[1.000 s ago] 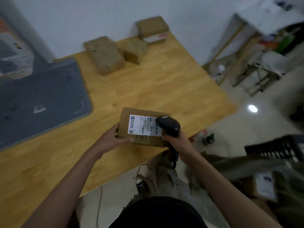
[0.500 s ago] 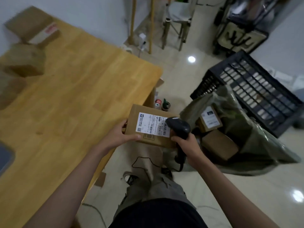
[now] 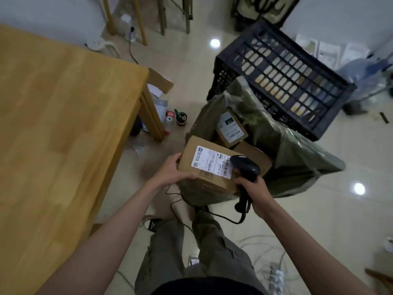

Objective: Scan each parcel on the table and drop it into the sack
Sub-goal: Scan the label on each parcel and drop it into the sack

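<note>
The left hand [image 3: 172, 172] grips the near left corner of the parcel [image 3: 209, 170], thumb across the top face and fingers curled underneath, carrying it off the table [image 3: 63, 124] and right at the mouth of the sack [image 3: 297, 158]. The right hand [image 3: 254, 190] wraps its fingers round the handle of the scanner [image 3: 245, 167], whose head sits just over the right edge of the white label [image 3: 211, 161], right by the barcode. The label faces up, slightly tilted. Two boxes [image 3: 230, 127] already lie inside the sack, which gapes open on the floor in front of the black crate [image 3: 282, 75]. Whether the scan has registered cannot be told from here. To do this step well, he would want the label held flat toward the scanner head with the barcode fully uncovered, and the thumb clear of the print. Then the parcel should be carried further over the opening before letting go, since it now hangs above the near rim and could catch on the sack's edge or fall short. The scanner cord [image 3: 212, 213] trails across the floor by the feet, worth keeping out of the drop.
</note>
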`<state>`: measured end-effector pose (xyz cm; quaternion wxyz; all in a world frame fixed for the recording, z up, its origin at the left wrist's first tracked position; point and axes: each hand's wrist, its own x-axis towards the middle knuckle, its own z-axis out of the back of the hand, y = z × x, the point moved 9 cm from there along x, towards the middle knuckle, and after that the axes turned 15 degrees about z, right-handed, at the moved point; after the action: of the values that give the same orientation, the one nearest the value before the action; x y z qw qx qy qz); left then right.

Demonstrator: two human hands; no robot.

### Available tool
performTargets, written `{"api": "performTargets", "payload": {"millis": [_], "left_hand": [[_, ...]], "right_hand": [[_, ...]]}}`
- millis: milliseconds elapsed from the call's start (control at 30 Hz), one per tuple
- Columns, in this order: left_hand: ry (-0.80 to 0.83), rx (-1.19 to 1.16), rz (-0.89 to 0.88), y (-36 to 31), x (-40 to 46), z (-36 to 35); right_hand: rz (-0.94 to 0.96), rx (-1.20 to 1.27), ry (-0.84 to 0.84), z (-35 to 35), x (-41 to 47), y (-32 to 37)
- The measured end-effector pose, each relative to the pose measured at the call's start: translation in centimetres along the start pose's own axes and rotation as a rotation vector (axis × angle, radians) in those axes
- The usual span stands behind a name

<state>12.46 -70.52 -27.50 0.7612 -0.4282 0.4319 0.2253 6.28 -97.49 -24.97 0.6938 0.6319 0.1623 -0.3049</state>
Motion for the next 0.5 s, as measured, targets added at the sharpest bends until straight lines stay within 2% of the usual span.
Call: {"api": "performTargets", "payload": {"millis": [267,500], "left_hand": [[0.003,0.05,0.15,0.7,6.7,-3.7],[-0.021,0.248,0.14,-2.0,11.3,-6.6]], "right_hand": [[-0.203,0.091,0.089,0.6,2.5,-6.2],[-0.319,0.222,-0.031,2.6,3.5,-8.5]]}}
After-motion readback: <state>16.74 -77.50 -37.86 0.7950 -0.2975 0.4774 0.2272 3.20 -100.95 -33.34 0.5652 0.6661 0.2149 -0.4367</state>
